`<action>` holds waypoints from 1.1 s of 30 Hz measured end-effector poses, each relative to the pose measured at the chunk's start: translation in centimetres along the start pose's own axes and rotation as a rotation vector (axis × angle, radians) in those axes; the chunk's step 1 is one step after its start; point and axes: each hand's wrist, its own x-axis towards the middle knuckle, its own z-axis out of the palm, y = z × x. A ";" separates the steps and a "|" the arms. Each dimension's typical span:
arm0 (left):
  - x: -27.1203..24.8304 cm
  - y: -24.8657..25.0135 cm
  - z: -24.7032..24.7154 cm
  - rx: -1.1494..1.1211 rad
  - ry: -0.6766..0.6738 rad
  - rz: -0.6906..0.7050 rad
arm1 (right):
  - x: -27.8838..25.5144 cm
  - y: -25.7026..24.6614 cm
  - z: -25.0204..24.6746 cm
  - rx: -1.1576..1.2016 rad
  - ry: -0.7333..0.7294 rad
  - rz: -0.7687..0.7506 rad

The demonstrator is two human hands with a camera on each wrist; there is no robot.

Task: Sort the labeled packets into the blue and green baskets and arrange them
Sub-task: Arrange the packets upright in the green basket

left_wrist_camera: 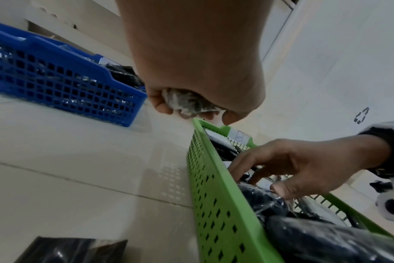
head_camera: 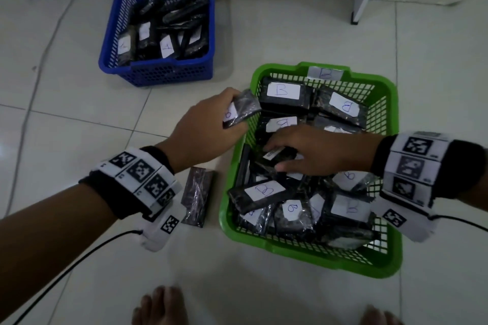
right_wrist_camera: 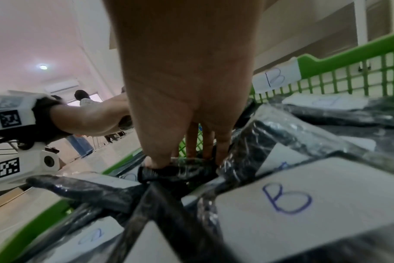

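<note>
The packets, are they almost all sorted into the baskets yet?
Nearly. Many packets already lie in the blue basket and lots marked B fill the green basket. The left hand holds one packet over the green rim, and the right hand grips another packet inside it. One dark packet sits on the floor, label hidden. The green pile looks jumbled, so tidying remains.

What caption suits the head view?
Left hand holds a packet over the green basket; right hand grips another inside.
</note>
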 end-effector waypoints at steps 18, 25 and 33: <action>1.4 1.3 0.2 -0.227 -0.116 -0.023 | -2.1 1.1 -4.2 0.120 0.318 0.191; 2.0 2.0 -0.3 -0.048 -0.054 0.027 | -3.9 2.6 -6.0 0.146 0.467 0.368; 4.1 5.5 -0.1 0.583 -0.145 0.309 | -6.6 4.0 -5.7 0.039 0.418 0.403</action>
